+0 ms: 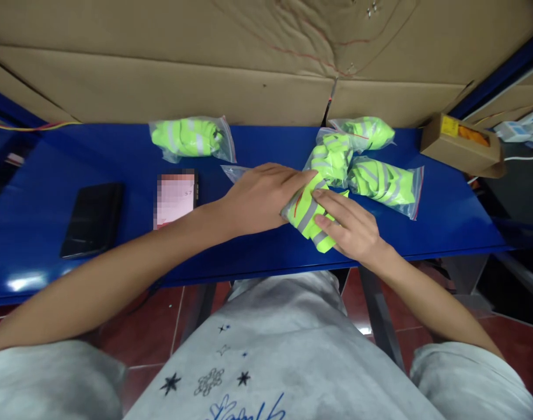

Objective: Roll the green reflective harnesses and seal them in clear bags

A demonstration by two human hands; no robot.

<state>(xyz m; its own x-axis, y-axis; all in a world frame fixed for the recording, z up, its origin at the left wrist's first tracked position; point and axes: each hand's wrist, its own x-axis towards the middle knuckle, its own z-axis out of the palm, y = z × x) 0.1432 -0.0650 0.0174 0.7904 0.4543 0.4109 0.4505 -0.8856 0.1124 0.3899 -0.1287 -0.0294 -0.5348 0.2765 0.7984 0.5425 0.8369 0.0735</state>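
Note:
A folded neon yellow-green reflective vest [309, 217] with grey stripes is between my two hands above the blue table's front part. My left hand [266, 192] is closed around a clear plastic bag [235, 172], whose corner sticks out past the knuckles on the left. The vest's left end looks to be inside this bag, but the hand hides most of the opening. From the right, my right hand [356, 228] grips the vest, thumb and fingers against its striped fabric. Just beyond my hands lies a bagged vest [332, 157].
More bagged vests [382, 182] lie at the right, and another bagged vest [188, 138] at the back left. A phone [176, 198] and a black flat case [93, 219] lie left. An open cardboard box [461, 143] stands right. Cardboard panels [183, 87] line the back edge.

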